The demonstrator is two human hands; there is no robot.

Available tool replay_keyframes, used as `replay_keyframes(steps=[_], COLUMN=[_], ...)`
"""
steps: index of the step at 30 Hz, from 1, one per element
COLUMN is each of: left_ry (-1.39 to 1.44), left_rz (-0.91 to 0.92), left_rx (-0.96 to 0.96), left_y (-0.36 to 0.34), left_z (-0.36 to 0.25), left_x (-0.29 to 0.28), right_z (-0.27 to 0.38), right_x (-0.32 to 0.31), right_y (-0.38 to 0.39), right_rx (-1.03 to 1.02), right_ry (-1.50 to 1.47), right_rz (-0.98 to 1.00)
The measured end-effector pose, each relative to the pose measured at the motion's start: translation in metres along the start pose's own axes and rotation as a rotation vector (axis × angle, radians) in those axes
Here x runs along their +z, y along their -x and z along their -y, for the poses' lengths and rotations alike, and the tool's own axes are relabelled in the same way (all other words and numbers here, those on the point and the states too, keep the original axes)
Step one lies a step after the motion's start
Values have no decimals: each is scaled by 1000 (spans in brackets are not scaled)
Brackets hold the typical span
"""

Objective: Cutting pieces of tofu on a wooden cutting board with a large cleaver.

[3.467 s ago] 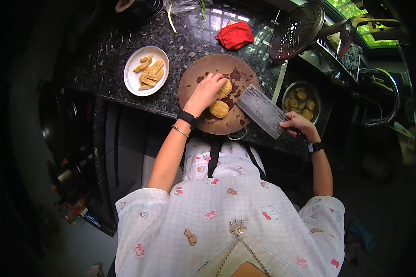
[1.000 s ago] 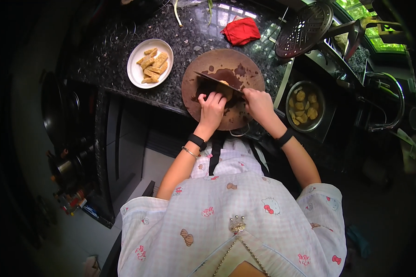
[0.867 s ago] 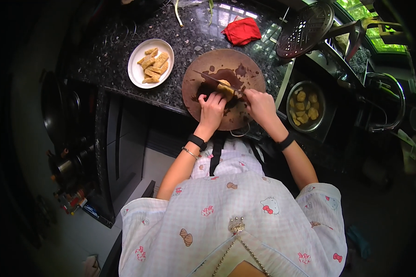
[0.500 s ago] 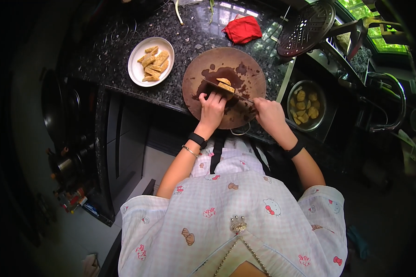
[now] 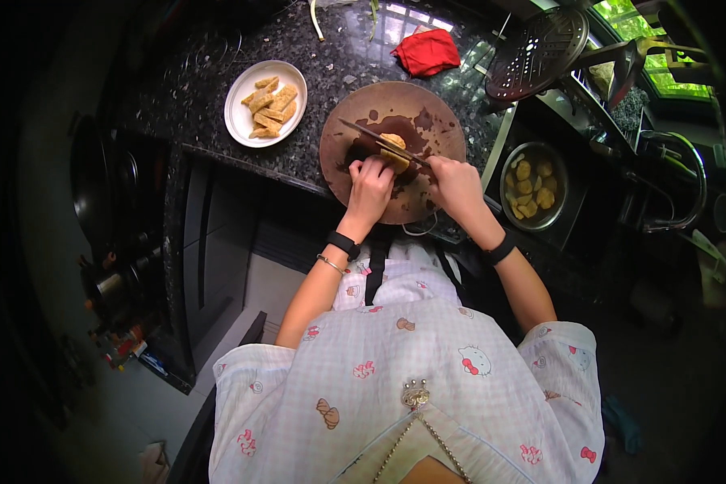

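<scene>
A knife (image 5: 363,131) is in my right hand (image 5: 457,189), whose fingers are closed round its handle. Its blade slants to the far left across a golden-brown block of food (image 5: 394,161) on the round wooden chopping board (image 5: 343,105). My left hand (image 5: 371,190) has its fingers curled against the near side of this block, holding it. Beyond the blade shows a cut food slice (image 5: 393,141). Whether the edge is touching the food cannot be told. Dark wet patches mark the board.
Left of the board, a white plate (image 5: 232,121) holds several cut food strips (image 5: 274,105). A red cloth (image 5: 427,52) lies beyond on the dark speckled counter (image 5: 331,60). On the right are a metal bowl (image 5: 563,206) of yellowish pieces, a perforated dark lid-like disc (image 5: 540,52) and a curved tap (image 5: 702,173).
My right hand has moved left and a little away from me with the knife. The blade now reaches farther left over the food. My left hand stays at the block.
</scene>
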State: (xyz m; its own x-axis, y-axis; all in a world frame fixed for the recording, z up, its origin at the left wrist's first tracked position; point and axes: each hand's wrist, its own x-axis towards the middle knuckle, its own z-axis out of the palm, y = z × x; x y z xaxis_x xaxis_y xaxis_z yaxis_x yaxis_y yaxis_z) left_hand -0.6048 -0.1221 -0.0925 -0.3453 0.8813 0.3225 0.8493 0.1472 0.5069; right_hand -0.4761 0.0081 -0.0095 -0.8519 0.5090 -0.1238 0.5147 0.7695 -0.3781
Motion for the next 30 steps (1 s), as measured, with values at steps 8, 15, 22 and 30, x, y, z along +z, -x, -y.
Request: replay_keyframes(steps=[8,15,22,30], left_ry=[-164,-189,-224,-117], left_rz=[-52,-46,-2,-60], left_rx=[-77,-106,-94,-94], left_y=[4,7,5,4], left_z=[-8,-8,-8,0], left_x=[-8,-9,-8,-19], right_z=[-6,-26,4,-1], right_x=[0,-18,26,-17], right_y=[26,29,0,8], right_rx=[23,54,-66,80], right_ry=[-1,-26,-58,-181], right_rz=[50,219,-12,-72])
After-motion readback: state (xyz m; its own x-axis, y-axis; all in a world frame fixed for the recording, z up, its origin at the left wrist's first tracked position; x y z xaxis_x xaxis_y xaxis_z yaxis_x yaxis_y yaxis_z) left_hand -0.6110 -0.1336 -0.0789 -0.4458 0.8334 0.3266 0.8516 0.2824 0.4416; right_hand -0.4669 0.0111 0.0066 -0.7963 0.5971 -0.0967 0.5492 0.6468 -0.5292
